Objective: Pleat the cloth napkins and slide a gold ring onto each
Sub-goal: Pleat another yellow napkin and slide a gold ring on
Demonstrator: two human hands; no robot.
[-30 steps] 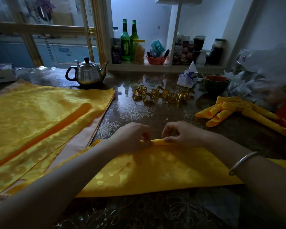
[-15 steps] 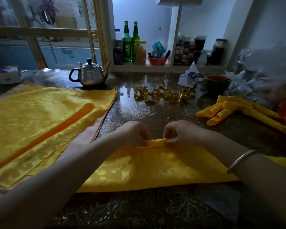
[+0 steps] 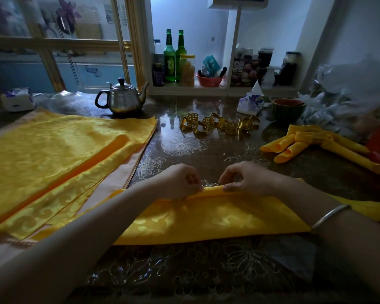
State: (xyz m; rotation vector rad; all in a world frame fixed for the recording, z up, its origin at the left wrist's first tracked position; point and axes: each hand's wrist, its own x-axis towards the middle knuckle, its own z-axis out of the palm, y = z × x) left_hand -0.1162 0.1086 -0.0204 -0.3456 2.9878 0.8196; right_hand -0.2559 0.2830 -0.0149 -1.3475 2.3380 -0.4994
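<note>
A yellow patterned napkin point(image 3: 206, 218) lies flat on the table in front of me. My left hand point(image 3: 180, 181) and my right hand point(image 3: 244, 177) pinch a narrow fold along its far edge, close together near the middle. Several gold rings point(image 3: 219, 125) lie in a loose cluster further back on the table. At the left a stack of flat yellow napkins point(image 3: 53, 154) is spread out. At the right lie folded yellow napkins point(image 3: 312, 143), bundled together.
A steel teapot point(image 3: 122, 99) stands behind the stack. A tissue pack point(image 3: 250, 104) and a dark bowl point(image 3: 287, 108) sit at the back right beside crumpled plastic point(image 3: 349, 102). Bottles point(image 3: 173, 58) and jars fill the shelf behind. The table point(image 3: 184, 270) has a glossy floral cover.
Both hands have drawn the folded far edge of the napkin toward me, widening the pleat. The hands stay close together on the fold.
</note>
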